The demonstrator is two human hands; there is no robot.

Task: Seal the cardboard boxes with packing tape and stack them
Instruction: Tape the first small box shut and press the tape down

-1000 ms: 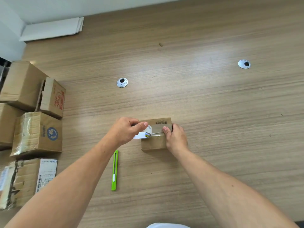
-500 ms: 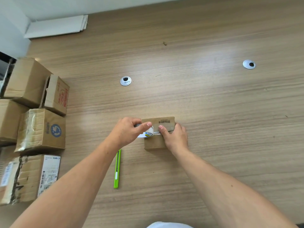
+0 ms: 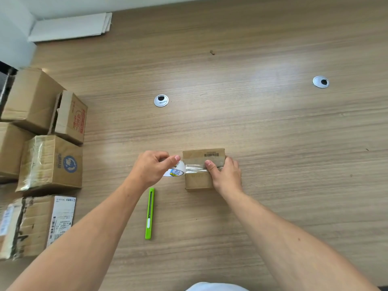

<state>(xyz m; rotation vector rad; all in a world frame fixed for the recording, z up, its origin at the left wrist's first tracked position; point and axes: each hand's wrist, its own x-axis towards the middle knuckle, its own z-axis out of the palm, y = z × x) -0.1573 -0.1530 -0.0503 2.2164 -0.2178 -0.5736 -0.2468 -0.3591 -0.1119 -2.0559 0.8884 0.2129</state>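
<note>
The small box (image 3: 197, 181) sits on the wooden table (image 3: 273, 133) near the middle of the view, with the other boxes (image 3: 50, 162) crowded at the 9 o'clock edge. The left hand (image 3: 151, 166) pinches the tape roll (image 3: 175, 171) just off the box's 9 o'clock side, thumb and fingers curled round it. A shiny tape strip (image 3: 194, 168) runs across the lid seam to the right hand (image 3: 225, 175), whose thumb pins the strip down while its fingers wrap over the box's 3 o'clock end.

To do this well, I would hold the strip taut and centred on the seam, carry it down the 9 o'clock wall, then rub it flat before cutting — the green knife (image 3: 149, 213) lies ready at 7 o'clock.

Hidden: the strip's start under the right hand, that hand's fingertips, and whether the flaps meet squarely beneath the glare.
</note>
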